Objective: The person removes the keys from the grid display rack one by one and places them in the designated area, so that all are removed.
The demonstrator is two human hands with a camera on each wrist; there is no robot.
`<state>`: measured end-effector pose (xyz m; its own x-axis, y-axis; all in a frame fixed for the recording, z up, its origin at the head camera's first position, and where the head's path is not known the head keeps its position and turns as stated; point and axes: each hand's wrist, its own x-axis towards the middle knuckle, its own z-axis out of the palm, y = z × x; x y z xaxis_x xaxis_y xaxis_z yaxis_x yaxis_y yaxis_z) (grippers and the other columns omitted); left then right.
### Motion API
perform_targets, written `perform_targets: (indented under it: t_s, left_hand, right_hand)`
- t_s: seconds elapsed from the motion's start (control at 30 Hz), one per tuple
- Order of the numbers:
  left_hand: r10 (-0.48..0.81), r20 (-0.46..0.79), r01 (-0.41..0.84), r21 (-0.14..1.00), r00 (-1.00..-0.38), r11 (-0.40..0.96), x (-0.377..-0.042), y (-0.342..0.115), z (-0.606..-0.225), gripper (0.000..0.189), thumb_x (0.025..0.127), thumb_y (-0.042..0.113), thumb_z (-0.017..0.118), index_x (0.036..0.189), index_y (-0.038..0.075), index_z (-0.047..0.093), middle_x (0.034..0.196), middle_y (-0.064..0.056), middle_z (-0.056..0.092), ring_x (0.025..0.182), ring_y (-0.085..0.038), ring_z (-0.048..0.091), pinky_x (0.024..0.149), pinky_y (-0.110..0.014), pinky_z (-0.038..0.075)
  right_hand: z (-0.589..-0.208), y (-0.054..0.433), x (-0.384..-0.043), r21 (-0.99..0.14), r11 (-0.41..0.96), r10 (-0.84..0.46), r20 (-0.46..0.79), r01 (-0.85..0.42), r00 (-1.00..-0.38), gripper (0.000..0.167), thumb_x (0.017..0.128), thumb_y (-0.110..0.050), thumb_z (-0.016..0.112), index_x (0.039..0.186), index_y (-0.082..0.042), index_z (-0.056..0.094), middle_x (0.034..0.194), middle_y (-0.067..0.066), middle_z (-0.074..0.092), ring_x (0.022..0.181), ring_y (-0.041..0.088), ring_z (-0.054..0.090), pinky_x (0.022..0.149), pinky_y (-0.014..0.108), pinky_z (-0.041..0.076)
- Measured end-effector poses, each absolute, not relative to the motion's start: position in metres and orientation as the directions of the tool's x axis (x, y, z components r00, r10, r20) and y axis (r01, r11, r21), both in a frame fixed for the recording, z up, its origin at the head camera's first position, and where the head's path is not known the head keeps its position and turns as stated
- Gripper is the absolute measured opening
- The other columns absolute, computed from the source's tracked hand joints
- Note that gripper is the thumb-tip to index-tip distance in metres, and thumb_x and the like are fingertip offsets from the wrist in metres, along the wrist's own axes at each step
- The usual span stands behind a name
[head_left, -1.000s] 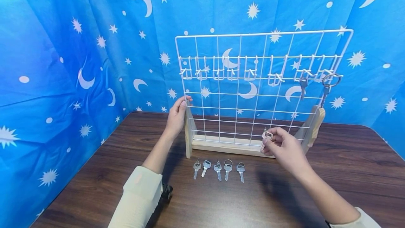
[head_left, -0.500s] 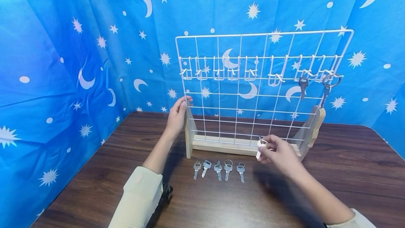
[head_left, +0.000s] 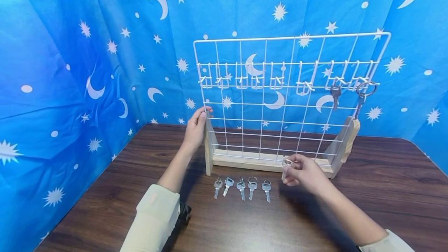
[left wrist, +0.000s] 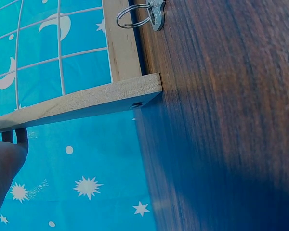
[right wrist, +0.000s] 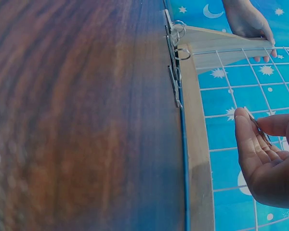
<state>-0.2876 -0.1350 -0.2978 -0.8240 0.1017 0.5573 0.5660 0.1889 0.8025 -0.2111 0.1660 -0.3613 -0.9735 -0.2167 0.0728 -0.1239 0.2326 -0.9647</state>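
My right hand (head_left: 308, 173) pinches a metal key (head_left: 285, 173) with a ring between thumb and fingers, low in front of a white wire grid rack (head_left: 292, 37). In the right wrist view that key (right wrist: 263, 134) shows edge-on. My left hand (head_left: 194, 129) grips the rack's left wooden upright (head_left: 208, 147), thumb in front; in the left wrist view its fingers (left wrist: 21, 137) reach up to the wood. Several silver keys (head_left: 240, 186) with rings lie in a row before the rack. Two others, a key (head_left: 335, 96) and a ringed key (head_left: 359, 106), hang from hooks at the right.
A row of white wire hooks (head_left: 276, 81) runs along the grid's upper part. The wooden base bar (head_left: 245, 160) joins both uprights on the dark wood table (head_left: 224, 228). Blue cloth (head_left: 122, 69) with moons and stars hangs behind and at the left.
My right hand has moved down and slightly left with the key, from in front of the lower grid to near the base bar. The left hand stays on the upright.
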Motion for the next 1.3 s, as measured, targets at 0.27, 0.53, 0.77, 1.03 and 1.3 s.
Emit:
perform_targets:
  t_s: [0.27, 0.53, 0.77, 1.03, 1.3]
  left_hand:
    - [0.097, 0.554, 0.563, 0.812, -0.827, 0.155, -0.305, -0.140, -0.311, 0.034, 0.102, 0.012, 0.033, 0.125, -0.008, 0.047, 0.123, -0.024, 0.052, 0.115, -0.033, 0.048, 0.100, -0.041, 0.034]
    - [0.086, 0.586, 0.592, 0.790, -0.805, 0.159, -0.314, -0.141, -0.320, 0.036, 0.102, 0.019, 0.033, 0.124, -0.005, 0.049, 0.122, -0.021, 0.054, 0.115, -0.030, 0.048, 0.100, -0.040, 0.035]
    - [0.086, 0.594, 0.600, 0.785, -0.800, 0.155, -0.314, -0.141, -0.320, 0.037, 0.102, 0.019, 0.034, 0.124, -0.006, 0.048, 0.122, -0.022, 0.053, 0.117, -0.034, 0.047, 0.100, -0.042, 0.034]
    - [0.085, 0.594, 0.599, 0.784, -0.800, 0.160, -0.314, -0.141, -0.321, 0.036, 0.102, 0.019, 0.033, 0.124, -0.005, 0.049, 0.122, -0.022, 0.053, 0.116, -0.035, 0.047, 0.100, -0.043, 0.034]
    - [0.081, 0.592, 0.596, 0.785, -0.802, 0.168, -0.314, -0.141, -0.321, 0.034, 0.102, 0.022, 0.035, 0.122, 0.000, 0.052, 0.120, -0.016, 0.056, 0.116, -0.035, 0.047, 0.099, -0.041, 0.036]
  right_hand:
    - [-0.369, 0.168, -0.216, -0.983, 0.182, -0.268, -0.039, -0.011, -0.963, 0.022, 0.090, 0.004, 0.050, 0.106, 0.016, 0.041, 0.071, 0.009, 0.062, 0.061, 0.019, 0.064, 0.061, 0.037, 0.055]
    - [-0.381, 0.172, -0.219, -0.985, 0.167, -0.341, -0.103, 0.047, -0.934, 0.024, 0.088, 0.002, 0.050, 0.106, 0.015, 0.040, 0.071, 0.008, 0.061, 0.062, 0.018, 0.064, 0.059, 0.032, 0.055]
    - [-0.389, 0.173, -0.221, -0.981, 0.187, -0.369, -0.125, 0.058, -0.921, 0.020, 0.086, 0.001, 0.049, 0.100, 0.014, 0.043, 0.071, 0.010, 0.059, 0.062, 0.018, 0.064, 0.058, 0.030, 0.054]
    - [-0.394, 0.167, -0.217, -0.959, 0.267, -0.336, -0.182, 0.091, -0.924, 0.020, 0.084, 0.001, 0.048, 0.100, 0.012, 0.045, 0.068, 0.009, 0.059, 0.058, 0.016, 0.062, 0.055, 0.030, 0.054]
    - [-0.395, 0.166, -0.217, -0.937, 0.326, -0.297, -0.227, 0.125, -0.928, 0.017, 0.085, 0.001, 0.049, 0.098, 0.012, 0.050, 0.064, 0.009, 0.059, 0.055, 0.014, 0.061, 0.053, 0.027, 0.052]
